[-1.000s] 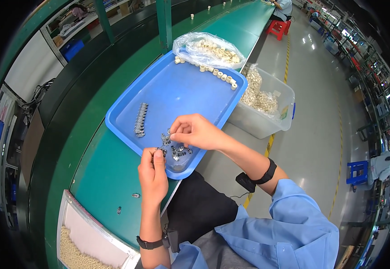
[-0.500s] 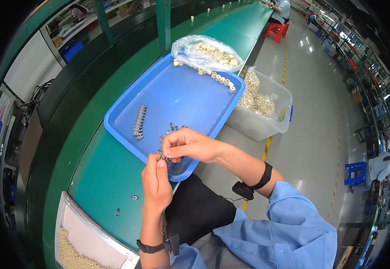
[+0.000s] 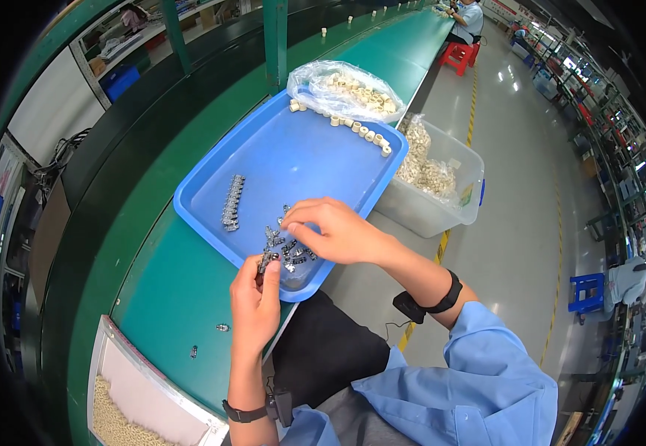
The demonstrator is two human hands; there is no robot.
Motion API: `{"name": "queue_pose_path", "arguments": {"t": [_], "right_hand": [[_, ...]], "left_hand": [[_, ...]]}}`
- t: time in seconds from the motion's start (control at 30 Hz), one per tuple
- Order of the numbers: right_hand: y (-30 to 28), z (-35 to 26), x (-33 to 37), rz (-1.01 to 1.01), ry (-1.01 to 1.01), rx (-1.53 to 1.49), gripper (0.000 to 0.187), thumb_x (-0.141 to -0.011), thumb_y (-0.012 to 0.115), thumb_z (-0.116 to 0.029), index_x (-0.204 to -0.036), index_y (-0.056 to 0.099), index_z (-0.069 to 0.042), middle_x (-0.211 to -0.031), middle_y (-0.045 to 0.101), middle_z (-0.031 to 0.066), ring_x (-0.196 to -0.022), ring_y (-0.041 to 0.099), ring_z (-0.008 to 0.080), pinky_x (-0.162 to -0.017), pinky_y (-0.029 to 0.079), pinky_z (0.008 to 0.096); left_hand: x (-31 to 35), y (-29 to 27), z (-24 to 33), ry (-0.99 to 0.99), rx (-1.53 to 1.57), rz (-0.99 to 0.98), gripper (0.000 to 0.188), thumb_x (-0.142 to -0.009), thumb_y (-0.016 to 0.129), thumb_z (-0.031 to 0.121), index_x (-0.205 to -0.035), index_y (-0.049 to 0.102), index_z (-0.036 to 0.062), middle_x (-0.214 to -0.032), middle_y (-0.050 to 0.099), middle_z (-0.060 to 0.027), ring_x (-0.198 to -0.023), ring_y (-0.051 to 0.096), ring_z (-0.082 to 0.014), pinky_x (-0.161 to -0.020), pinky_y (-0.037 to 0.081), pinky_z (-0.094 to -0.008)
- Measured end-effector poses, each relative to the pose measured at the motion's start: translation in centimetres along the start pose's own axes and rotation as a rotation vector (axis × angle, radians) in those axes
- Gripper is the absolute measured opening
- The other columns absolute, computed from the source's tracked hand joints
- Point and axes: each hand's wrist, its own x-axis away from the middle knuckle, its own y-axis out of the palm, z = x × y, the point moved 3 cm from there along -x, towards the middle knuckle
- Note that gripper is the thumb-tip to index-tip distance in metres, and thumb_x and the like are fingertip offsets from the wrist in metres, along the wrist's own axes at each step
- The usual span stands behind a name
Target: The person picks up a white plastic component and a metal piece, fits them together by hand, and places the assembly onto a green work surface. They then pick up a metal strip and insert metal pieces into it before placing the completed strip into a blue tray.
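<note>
My left hand (image 3: 254, 305) pinches small dark metal clips (image 3: 266, 262) between thumb and fingers, over the near edge of a blue tray (image 3: 293, 167). How many clips it holds, I cannot make out. My right hand (image 3: 334, 232) hovers above the tray, a little apart from the left, thumb and forefinger extended with nothing visible between them. Beneath its fingers several loose metal clips (image 3: 291, 249) lie scattered in the tray's near corner. A neat row of similar clips (image 3: 232, 203) lies toward the tray's left side.
Cream ring-shaped parts (image 3: 369, 135) line the tray's far edge beside a clear bag (image 3: 345, 89) of more. Two clips (image 3: 223, 327) lie on the green bench (image 3: 167, 297). A pale box (image 3: 126, 412) of small beige pieces stands near left; a translucent bin (image 3: 442, 212) stands right. A co-worker (image 3: 466, 22) sits far off.
My right hand has come away from the left, lifting up and to the right, which uncovers the loose clips. My left hand still grips metal clips at nearly the same place.
</note>
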Motion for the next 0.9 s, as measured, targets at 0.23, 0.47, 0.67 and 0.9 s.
{"name": "queue_pose_path", "arguments": {"t": [0.23, 0.47, 0.67, 0.9], "right_hand": [[0.4, -2.5, 0.0, -0.227, 0.031, -0.38, 0.012, -0.095, 0.066, -0.012, -0.091, 0.068, 0.0, -0.088, 0.066, 0.0054, -0.079, 0.062, 0.0144, -0.072, 0.049, 0.0302], [2.8, 0.2, 1.3, -0.306, 0.352, -1.42, 0.012, -0.096, 0.067, -0.013, -0.091, 0.067, -0.002, -0.089, 0.066, 0.0021, -0.075, 0.06, 0.0126, -0.068, 0.049, 0.0298], [-0.1, 2.8, 1.6, -0.078, 0.194, 0.051, 0.012, -0.095, 0.067, -0.013, -0.093, 0.067, -0.002, -0.083, 0.067, 0.0007, -0.068, 0.061, 0.0126, -0.065, 0.049, 0.0303], [1.2, -0.7, 1.7, -0.04, 0.116, -0.299, 0.012, -0.093, 0.069, -0.013, -0.093, 0.067, -0.002, -0.077, 0.068, 0.0002, -0.069, 0.062, 0.0082, -0.064, 0.048, 0.0286]], "left_hand": [[0.1, -0.8, 1.2, 0.001, -0.063, -0.149, 0.019, -0.103, 0.058, 0.016, -0.093, 0.061, 0.0004, -0.073, 0.052, 0.0028, -0.062, 0.043, -0.005, -0.057, 0.036, -0.0228], [0.8, 0.0, 0.6, -0.151, 0.319, -0.254, 0.019, -0.102, 0.06, 0.015, -0.091, 0.06, -0.0005, -0.071, 0.053, 0.0017, -0.064, 0.043, -0.0051, -0.058, 0.036, -0.0229], [0.7, -0.3, -0.1, -0.073, 0.024, -0.25, 0.024, -0.103, 0.058, 0.019, -0.091, 0.056, -0.0013, -0.07, 0.055, -0.0017, -0.064, 0.046, -0.0052, -0.055, 0.036, -0.026], [0.3, 0.6, 0.5, -0.053, -0.108, -0.135, 0.029, -0.107, 0.05, 0.023, -0.086, 0.05, 0.0032, -0.065, 0.045, 0.0023, -0.06, 0.038, -0.007, -0.054, 0.032, -0.0245]]}}
